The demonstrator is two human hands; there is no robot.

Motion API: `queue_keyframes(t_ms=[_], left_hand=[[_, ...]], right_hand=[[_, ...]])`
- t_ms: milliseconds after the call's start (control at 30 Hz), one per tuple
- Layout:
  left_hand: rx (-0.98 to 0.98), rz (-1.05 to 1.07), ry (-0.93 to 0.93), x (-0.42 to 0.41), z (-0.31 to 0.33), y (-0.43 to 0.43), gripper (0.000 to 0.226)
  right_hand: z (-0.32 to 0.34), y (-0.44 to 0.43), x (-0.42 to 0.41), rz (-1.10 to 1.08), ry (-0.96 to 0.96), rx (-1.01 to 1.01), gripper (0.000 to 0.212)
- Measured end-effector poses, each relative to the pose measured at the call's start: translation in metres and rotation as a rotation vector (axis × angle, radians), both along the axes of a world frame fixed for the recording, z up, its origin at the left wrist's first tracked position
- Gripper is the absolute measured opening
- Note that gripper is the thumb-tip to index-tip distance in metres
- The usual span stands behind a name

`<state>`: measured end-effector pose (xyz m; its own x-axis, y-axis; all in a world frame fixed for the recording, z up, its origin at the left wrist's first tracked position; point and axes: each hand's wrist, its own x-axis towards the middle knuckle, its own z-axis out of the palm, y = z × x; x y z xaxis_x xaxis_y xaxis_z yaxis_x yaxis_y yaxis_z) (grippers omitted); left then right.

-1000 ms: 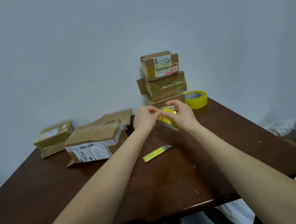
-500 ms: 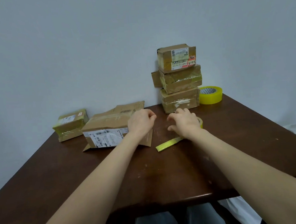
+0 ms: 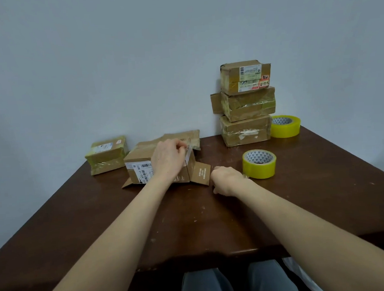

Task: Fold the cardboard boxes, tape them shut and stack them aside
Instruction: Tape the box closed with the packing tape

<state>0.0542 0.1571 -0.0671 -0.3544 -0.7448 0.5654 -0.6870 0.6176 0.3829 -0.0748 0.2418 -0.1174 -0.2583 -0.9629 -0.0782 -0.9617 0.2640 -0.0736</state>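
Observation:
An open cardboard box with a shipping label lies at the middle left of the table, its side flaps splayed out. My left hand grips the box's top edge at a loose flap. My right hand rests on the table just right of the box, fingers curled down. The yellow box cutter seen earlier is hidden under it. A yellow tape roll lies flat beside my right wrist. Three taped boxes stand stacked against the wall.
A second yellow tape roll sits to the right of the stack. A small taped box sits at the far left by the wall. The dark wooden table ends at my knees.
My right hand set the tape roll down flat and curled over the yellow cutter. My left hand moved from the roll to the open box and took hold of its top edge.

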Motion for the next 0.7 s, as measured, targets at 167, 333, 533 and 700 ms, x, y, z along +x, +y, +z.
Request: queue_keyframes(t_ms=[167, 333, 533, 700], left_hand=[[-0.065, -0.011, -0.027, -0.006, -0.005, 0.002, 0.023], [-0.103, 0.02, -0.027, -0.009, 0.001, -0.004, 0.025], [-0.047, 0.205, -0.008, 0.029, 0.011, -0.046, 0.031], [0.162, 0.259, -0.027, 0.063, 0.012, -0.097, 0.043]], right_hand=[[0.001, 0.005, 0.002, 0.002, 0.066, -0.003, 0.033], [0.007, 0.017, -0.02, -0.146, 0.109, -0.002, 0.038], [0.032, -0.005, -0.024, -0.281, -0.097, -0.323, 0.031], [0.064, -0.055, 0.021, -0.162, -0.435, -0.668, 0.041]])
